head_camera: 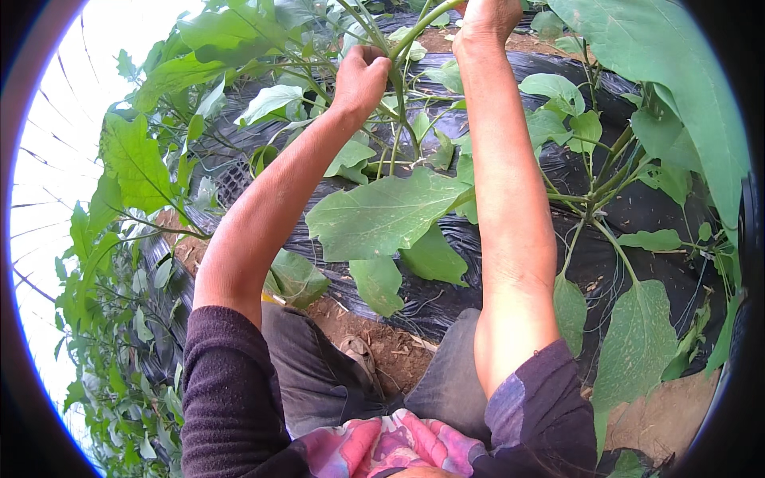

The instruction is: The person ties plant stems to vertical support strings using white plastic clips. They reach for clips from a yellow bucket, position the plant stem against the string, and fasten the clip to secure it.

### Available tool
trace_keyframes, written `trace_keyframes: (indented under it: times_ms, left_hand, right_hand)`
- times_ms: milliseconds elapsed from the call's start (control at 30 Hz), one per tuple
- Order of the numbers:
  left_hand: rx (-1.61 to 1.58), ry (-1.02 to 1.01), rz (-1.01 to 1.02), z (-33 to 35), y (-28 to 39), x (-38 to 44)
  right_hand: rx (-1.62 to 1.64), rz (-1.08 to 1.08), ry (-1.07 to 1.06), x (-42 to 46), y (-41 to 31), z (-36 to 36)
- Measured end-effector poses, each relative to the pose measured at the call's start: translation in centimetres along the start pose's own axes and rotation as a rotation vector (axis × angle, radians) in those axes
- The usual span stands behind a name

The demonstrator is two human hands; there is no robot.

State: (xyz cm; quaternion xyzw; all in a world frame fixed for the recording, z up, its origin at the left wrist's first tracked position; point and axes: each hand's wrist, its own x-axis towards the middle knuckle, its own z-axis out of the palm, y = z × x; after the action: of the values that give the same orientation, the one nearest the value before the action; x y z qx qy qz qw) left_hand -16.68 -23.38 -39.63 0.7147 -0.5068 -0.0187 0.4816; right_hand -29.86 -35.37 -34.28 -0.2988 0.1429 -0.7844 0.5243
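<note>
My left hand [361, 80] is closed around the green stem [399, 89] of a broad-leaved plant that looks like an eggplant, just below where the stem forks. Higher up and to the right, my right hand [491, 21] reaches to the top rim of the picture. Its fingers are cut off there, so what it holds does not show. A small reddish bit shows beside it, too little to name. One stem branch [427, 24] slants up towards that hand. Below my hands, a large speckled leaf [388, 215] spreads between my forearms.
Black plastic mulch film [633, 209] covers the bed. Another eggplant-like plant [591, 203] stands right, with thin strings by it. A large leaf [663, 77] hangs close at upper right. A black mesh piece [235, 180] lies left. Bare soil [397, 352] shows by my shoe [358, 352].
</note>
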Motion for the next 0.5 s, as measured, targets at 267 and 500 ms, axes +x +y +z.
trace_keyframes:
  times_ms: [267, 500]
  left_hand:
    - [-0.166, -0.01, -0.127, -0.6, -0.8, 2.2]
    - [-0.122, -0.239, -0.092, -2.0, -0.9, -1.6]
  right_hand:
    - [-0.128, -0.015, -0.099, -1.4, 0.4, 0.5]
    - [-0.172, 0.173, -0.358, -3.5, 0.5, 1.6]
